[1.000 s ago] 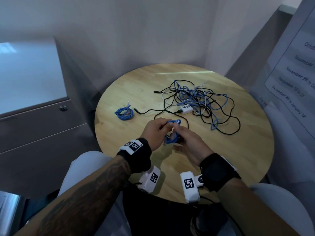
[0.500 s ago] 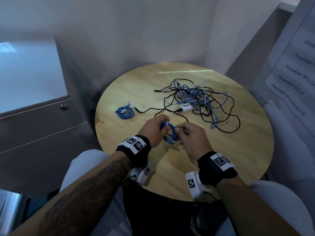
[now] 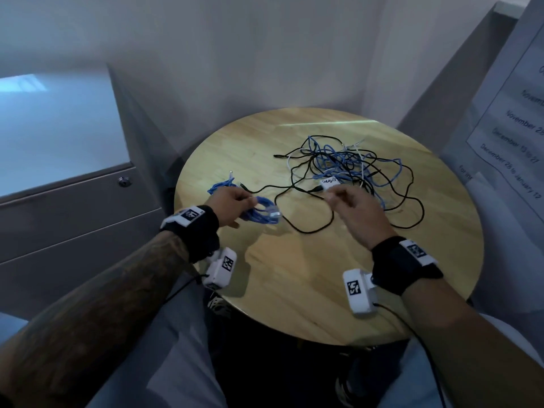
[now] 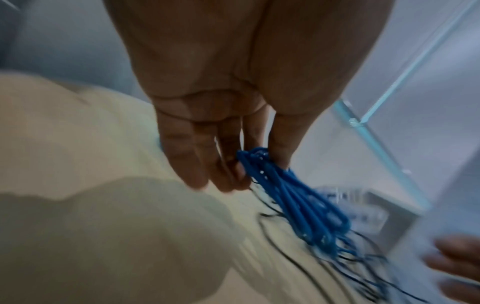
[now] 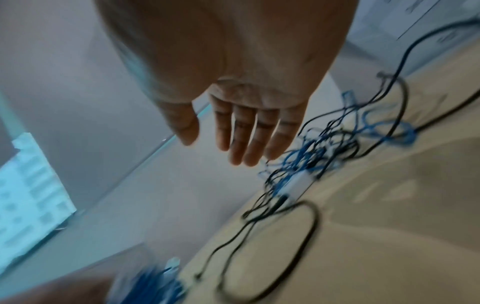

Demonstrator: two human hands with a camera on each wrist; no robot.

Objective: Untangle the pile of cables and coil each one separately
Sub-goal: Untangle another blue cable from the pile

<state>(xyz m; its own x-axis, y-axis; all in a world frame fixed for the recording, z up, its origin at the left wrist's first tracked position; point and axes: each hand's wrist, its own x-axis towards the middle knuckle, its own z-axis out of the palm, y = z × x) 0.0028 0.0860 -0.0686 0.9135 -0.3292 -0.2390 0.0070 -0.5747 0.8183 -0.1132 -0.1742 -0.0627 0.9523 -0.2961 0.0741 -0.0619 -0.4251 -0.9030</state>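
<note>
My left hand (image 3: 235,206) pinches a small coiled blue cable (image 3: 262,213) between thumb and fingers, just above the round wooden table (image 3: 294,290); the left wrist view shows the blue cable (image 4: 291,197) hanging from the fingertips (image 4: 228,174). Another coiled blue cable (image 3: 219,187) lies on the table behind that hand. My right hand (image 3: 350,207) is empty, fingers straight (image 5: 244,142), reaching over the near edge of the tangled pile (image 3: 350,169) of black, blue and white cables. A small white adapter (image 3: 331,181) sits in the pile.
A grey filing cabinet (image 3: 73,216) with a lock stands left of the table. A panel with a printed notice (image 3: 512,128) stands at the right. Walls close in behind the table. A black cable loop (image 3: 312,219) lies between my hands.
My hands have parted. The right hand let go of the blue coil and moved right toward the pile. The left hand carried the coil leftward, toward the other blue coil.
</note>
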